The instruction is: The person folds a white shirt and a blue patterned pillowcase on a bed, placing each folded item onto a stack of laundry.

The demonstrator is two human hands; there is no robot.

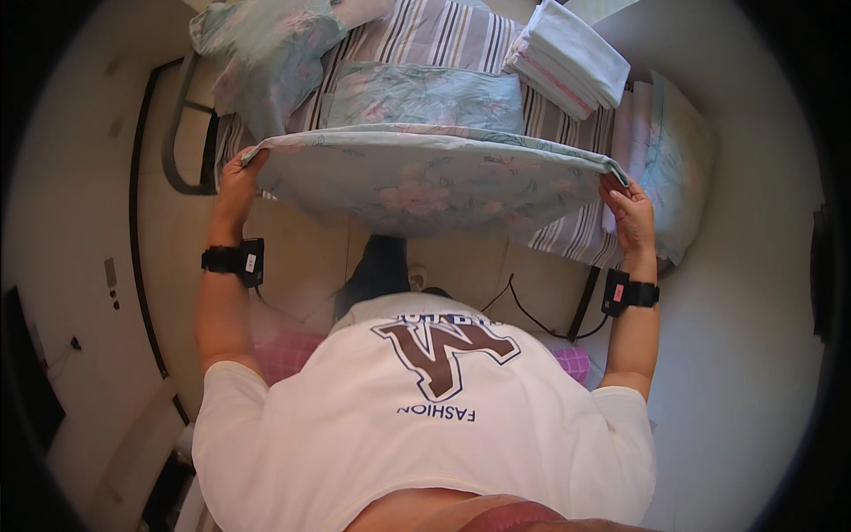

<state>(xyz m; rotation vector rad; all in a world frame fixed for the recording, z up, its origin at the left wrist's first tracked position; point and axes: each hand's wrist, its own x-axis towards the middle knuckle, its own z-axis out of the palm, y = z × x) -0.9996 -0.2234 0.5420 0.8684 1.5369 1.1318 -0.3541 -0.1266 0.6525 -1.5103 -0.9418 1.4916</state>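
Note:
A pale green floral cloth (pixel 412 179) hangs stretched between my two hands, its top edge folded over and pulled nearly straight. My left hand (pixel 241 176) pinches the left corner of that edge. At the opposite corner, my right hand (pixel 627 203) grips the cloth between thumb and fingers. The lower part of the cloth drops in front of the bed's near edge. Just beyond it, a folded floral cloth (pixel 425 96) of the same pattern lies flat on the striped bed sheet (pixel 439 33).
A crumpled floral cloth (pixel 266 60) covers the bed's far left, near the grey metal bed frame (pixel 174 133). Folded white cloths (pixel 572 56) are stacked at far right. A floral pillow (pixel 681 166) rests against the right wall (pixel 751 266). A black cable (pixel 532 316) runs near the floor.

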